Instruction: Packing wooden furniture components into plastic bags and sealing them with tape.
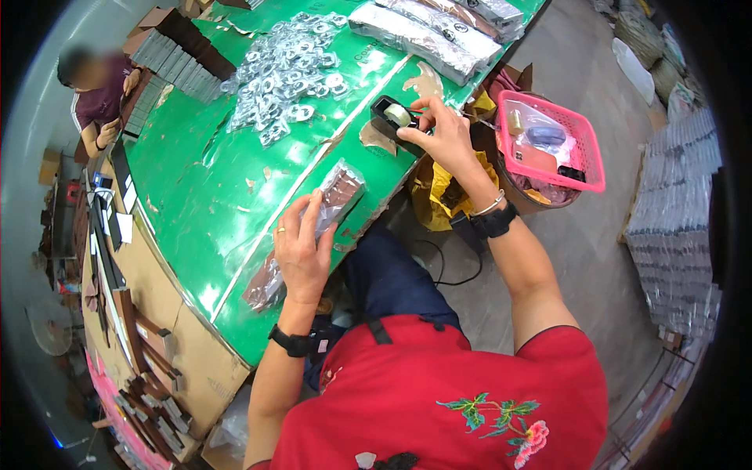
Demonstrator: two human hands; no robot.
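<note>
My left hand (301, 247) lies across a long bundle of brown bars (343, 186) in clear plastic wrap, thumb on one side and fingers over the top. The bundle rests slantwise near the edge of the green table, its middle hidden under that hand. Farther off to the right, my right hand (442, 133) has its thumb and fingers closed at the side of a black tape dispenser (384, 112). A roll of pale tape (397, 115) sits in the dispenser. Whether a strip of tape is between the fingertips is too small to tell.
Many small clear bags with ring-shaped parts (290, 70) lie on the green table (196, 172). Wrapped packs (423, 39) are at its far edge. A pink basket (591, 149) stands at right, above a bin with yellow wrapping (439, 196). Another person (98, 90) works at far left.
</note>
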